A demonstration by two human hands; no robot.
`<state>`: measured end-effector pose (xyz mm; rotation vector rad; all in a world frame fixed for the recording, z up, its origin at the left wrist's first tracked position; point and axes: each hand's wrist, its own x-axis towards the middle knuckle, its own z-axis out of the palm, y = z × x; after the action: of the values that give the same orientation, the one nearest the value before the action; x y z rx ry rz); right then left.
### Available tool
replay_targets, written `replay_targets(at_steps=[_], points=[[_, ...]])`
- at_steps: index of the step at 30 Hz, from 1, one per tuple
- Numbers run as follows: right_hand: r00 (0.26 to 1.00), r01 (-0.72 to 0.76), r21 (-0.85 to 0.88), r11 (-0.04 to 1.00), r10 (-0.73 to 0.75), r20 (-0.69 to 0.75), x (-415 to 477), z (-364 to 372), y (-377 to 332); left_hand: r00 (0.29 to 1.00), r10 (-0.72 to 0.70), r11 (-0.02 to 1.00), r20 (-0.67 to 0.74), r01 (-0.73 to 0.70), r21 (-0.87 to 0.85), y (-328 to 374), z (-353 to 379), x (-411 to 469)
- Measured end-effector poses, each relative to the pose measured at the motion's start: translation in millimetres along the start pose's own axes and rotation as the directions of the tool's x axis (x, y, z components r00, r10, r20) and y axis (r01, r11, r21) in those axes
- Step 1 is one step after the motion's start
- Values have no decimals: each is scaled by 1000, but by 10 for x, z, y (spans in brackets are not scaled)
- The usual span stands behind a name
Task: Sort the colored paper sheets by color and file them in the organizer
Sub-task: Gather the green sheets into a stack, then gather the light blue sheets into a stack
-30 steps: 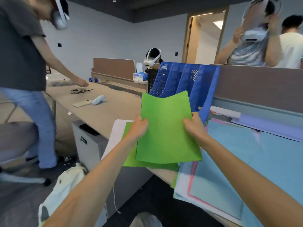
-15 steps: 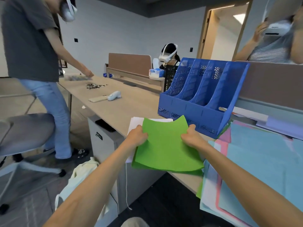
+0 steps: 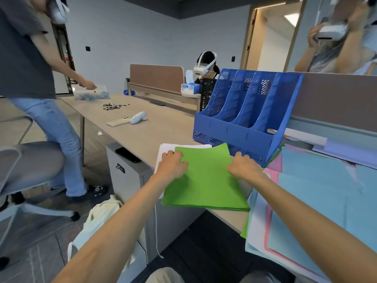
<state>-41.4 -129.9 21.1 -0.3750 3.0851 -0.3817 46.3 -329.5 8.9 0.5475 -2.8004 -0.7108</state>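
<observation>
The left hand [image 3: 173,165] lies palm down on the left edge of the green stack [image 3: 206,180], fingers curled over the edge where green meets the white sheets [image 3: 169,149] beneath; whether it pinches a sheet or only presses cannot be told. The right hand [image 3: 243,167] rests on the stack's right edge, fingers bent and spread loosely, thumb side on the green paper, gripping nothing that can be made out. The green stack lies flat at the near edge of the counter [image 3: 155,131], its top sheet bowed up slightly at the far end, its near corners overhanging the counter's front. At 1 o'clock from the stack, just beyond it, stands the blue organizer [image 3: 242,127], four slanted slots open toward the viewer, all showing no paper. At 3 o'clock lies a loose mixed pile [image 3: 318,201], light blue on top with pink, white and a sliver of green at its edges, one corner touching the organizer's base. Lilac sheets [image 3: 346,150] lie behind it by the partition. Farther off at 11 o'clock the counter carries a phone [image 3: 118,121], a white controller [image 3: 138,117] and scattered small pieces [image 3: 114,106]. A drawer unit [image 3: 126,170] stands under the counter at 9 o'clock, a cloth bag [image 3: 98,219] on the floor before it.
</observation>
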Motion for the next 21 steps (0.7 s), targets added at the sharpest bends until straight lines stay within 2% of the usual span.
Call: replay_targets(at_steps=[6,9,15,19,21], points=[[968,108,84,991,-86,-237,-182,-230,350,988,156,930,-4,-148,-336,690,200,-43],[940,113,141,984,-59,-336,-301,-352,685,971,237,890,22,-208,-405,1134,406,-60],[924,-30,188,982,99,-370,-569,-579,1570,919,366,854,145,-270,-444,1981,870,-153],[910,-151,241,959,230,-345,-791,-673,2173,860,382,882,339,-228,-413,2411,1109,-237],[909,-224,247,943,294,-296,-893,-693,2422,849,363,902,385,-216,-374,2526,1185,-255]])
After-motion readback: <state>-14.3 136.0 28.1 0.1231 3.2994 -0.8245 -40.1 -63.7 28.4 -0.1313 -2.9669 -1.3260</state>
